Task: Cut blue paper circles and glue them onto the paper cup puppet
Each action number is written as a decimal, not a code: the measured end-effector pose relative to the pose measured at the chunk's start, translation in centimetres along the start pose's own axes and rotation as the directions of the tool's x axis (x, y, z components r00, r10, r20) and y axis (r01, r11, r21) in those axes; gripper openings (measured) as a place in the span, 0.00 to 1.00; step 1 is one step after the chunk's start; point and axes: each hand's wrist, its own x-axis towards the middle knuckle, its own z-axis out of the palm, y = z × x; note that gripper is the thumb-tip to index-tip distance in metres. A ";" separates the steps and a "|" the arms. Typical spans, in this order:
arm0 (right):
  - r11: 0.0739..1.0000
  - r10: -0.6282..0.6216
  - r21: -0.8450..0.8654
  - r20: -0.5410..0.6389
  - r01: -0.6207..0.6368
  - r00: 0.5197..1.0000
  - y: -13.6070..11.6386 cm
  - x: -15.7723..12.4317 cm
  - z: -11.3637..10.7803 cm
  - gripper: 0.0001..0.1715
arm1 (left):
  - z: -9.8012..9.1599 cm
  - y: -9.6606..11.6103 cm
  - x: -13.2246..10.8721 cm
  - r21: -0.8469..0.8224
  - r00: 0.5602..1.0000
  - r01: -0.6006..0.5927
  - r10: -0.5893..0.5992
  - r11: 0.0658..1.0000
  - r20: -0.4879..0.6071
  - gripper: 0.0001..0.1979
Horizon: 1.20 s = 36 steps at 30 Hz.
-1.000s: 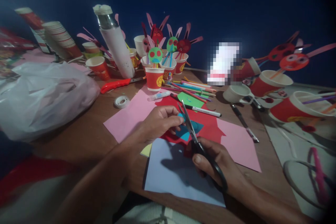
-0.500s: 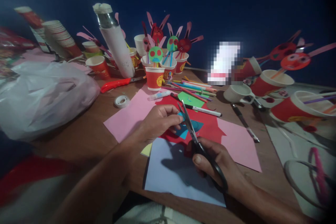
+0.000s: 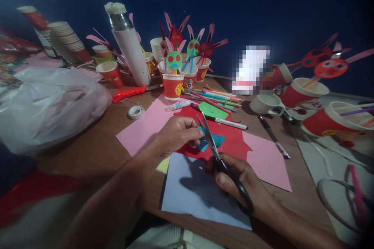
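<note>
My left hand (image 3: 175, 136) pinches a small piece of blue paper (image 3: 202, 130) between thumb and fingertips, above a red sheet (image 3: 233, 144). My right hand (image 3: 242, 183) grips black-handled scissors (image 3: 217, 155), whose blades are slightly apart and point up at the blue piece. A larger blue scrap (image 3: 217, 140) lies on the red sheet under the blades. A pale blue sheet (image 3: 193, 194) lies in front of me, and pink sheets (image 3: 146, 126) flank the red one.
On the wooden table stand red paper cups with paper bunny faces on sticks (image 3: 173, 81), a tall white tube (image 3: 130, 52), stacked cups (image 3: 66, 41), a plastic bag (image 3: 49, 105), a tape roll (image 3: 136, 111), a red cutter (image 3: 128, 93), pens (image 3: 228, 123) and straws (image 3: 216, 99).
The view shifted slightly. My hands, the blue piece and the scissors stay almost where they were.
</note>
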 end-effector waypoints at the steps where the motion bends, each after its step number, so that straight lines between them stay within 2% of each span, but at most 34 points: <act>1: 1.000 -0.001 -0.002 -0.001 0.001 1.000 0.0 0.0 0.0 0.22 | 0.0 0.0 0.0 0.001 1.000 -0.001 0.001 1.000 0.004 0.07; 21: 1.000 0.006 0.014 -0.005 -0.006 1.000 -0.8 -0.1 0.2 0.22 | 0.0 0.0 -0.1 -0.031 0.999 0.051 -0.051 0.998 0.001 0.07; 26: 0.998 0.046 0.039 0.002 -0.046 0.999 -0.7 0.0 0.1 0.22 | 0.0 0.0 0.0 -0.020 0.999 0.054 -0.054 0.998 0.001 0.07; 36: 0.998 0.042 0.044 0.009 -0.042 0.999 -0.5 0.0 0.1 0.21 | -0.2 0.1 0.0 -0.004 0.999 0.029 -0.029 1.000 0.015 0.06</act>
